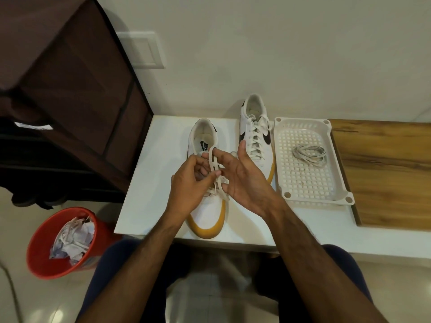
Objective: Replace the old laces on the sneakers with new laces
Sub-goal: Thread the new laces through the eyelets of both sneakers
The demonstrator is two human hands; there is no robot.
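My left hand [189, 183] is curled, its thumb and fingertips pinching the flat white lace [215, 167] where it crosses in front of my other hand. My right hand [242, 176] is spread fairly wide with the palm turned toward me; the lace is wound in loops around its straightened fingers [221, 157], and a loose end hangs below them. Both hands hover above the nearer white leather sneaker with a tan gum sole [206, 206], which sits toe toward me on the white table [144, 183]; its upper part is mostly hidden behind my hands, so I cannot tell how many eyelets are threaded.

Just beyond and to the right stands the second white sneaker with a dark swoosh [255, 136], laced up. Beside it, on the right, rests a white perforated plastic tray [303, 183], holding a coiled bundle of white laces [310, 153]. A wooden board [384, 171] lies past the tray.

Down on the floor to my left is a red plastic bin [46, 252] stuffed with crumpled paper [72, 238], and a dark brown fabric cabinet [70, 89] stands behind it.
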